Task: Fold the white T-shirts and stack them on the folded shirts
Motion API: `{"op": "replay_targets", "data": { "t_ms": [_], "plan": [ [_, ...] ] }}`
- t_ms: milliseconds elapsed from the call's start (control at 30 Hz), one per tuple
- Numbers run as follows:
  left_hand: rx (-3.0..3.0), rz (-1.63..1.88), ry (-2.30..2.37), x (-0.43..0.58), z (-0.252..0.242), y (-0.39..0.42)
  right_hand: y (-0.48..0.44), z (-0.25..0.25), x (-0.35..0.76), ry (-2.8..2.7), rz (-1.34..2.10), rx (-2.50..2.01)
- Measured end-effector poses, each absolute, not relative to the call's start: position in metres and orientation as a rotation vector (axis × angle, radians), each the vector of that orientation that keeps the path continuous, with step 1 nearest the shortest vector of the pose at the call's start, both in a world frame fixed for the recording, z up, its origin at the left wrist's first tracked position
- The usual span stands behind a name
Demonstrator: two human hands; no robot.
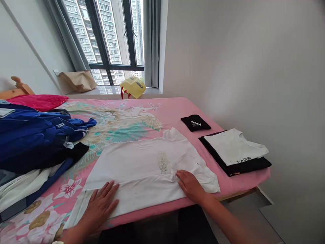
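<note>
White fabric lies before you: a shirt point(137, 159), spread near the edge of the pink bed point(177, 107). Your left hand point(101, 205) rests flat by its hem, fingers slightly spread; your right hand point(191, 185) touches bunched fabric, fingers close together, though I cannot tell whether they pinch it. Stacked garments point(228, 147) lie to your right, heaped clothes point(33, 135) to your left.

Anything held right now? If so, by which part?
Left hand: nothing held, palm down on the white shirt, on its near-side fold. Right hand rests on rumpled cloth toward the shirt's right end; whether it pinches any can't be told.
</note>
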State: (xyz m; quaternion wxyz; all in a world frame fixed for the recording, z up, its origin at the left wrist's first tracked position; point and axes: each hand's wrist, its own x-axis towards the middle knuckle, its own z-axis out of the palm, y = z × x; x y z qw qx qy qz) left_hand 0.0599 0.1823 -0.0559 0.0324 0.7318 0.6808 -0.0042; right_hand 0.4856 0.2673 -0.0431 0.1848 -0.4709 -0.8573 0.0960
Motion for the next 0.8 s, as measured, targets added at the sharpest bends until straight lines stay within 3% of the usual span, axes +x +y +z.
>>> {"op": "replay_targets", "data": {
  "t_ms": [333, 567, 800],
  "plan": [
    [2.436, 0.018, 1.813, 0.072, -0.041, 0.241, 0.331, -0.050, 0.477, -2.401, 0.249, -1.302],
    [2.056, -0.085, 2.031, 0.026, -0.037, 0.323, 0.407, -0.064, 0.484, -2.490, 0.454, -1.339],
    [2.058, -0.017, 2.082, 0.008, -0.055, 0.406, 0.472, -0.064, 0.460, -2.653, 0.548, -1.246]
  ]
}}
